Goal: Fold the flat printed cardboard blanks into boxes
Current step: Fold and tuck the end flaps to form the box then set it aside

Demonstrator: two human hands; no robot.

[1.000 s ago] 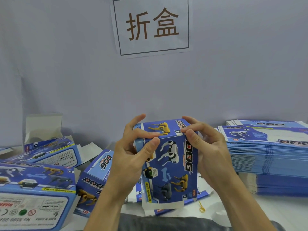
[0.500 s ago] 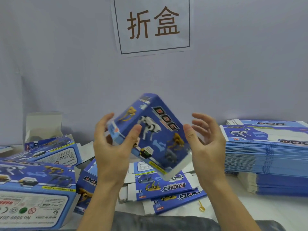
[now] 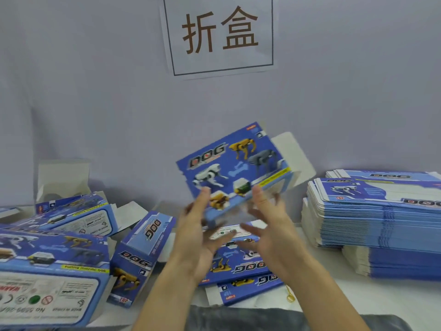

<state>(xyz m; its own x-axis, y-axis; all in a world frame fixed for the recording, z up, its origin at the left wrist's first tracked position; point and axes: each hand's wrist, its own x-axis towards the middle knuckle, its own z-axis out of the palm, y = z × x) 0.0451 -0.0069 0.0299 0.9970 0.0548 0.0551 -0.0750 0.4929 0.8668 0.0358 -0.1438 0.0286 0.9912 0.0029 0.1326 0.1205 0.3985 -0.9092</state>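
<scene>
A folded blue box printed with robot dogs and "DOG" tilts in the air at the middle, its white end flap sticking out at the upper right. Both hands are below it and blurred by motion. My left hand has its thumb up against the box's lower left corner, fingers loosely spread. My right hand has spread fingers, with the forefinger touching the box's lower edge. Flat printed blanks lie on the table under my hands.
A tall stack of flat blanks stands at the right. Finished boxes lie at the left: a large one in front, one behind, one on its side. A small yellow clip lies near the front.
The box has turned from upright, through a left tilt, to a raised landscape tilt with its flap at the right. My fingers have gone from gripping it to spread beneath it.
</scene>
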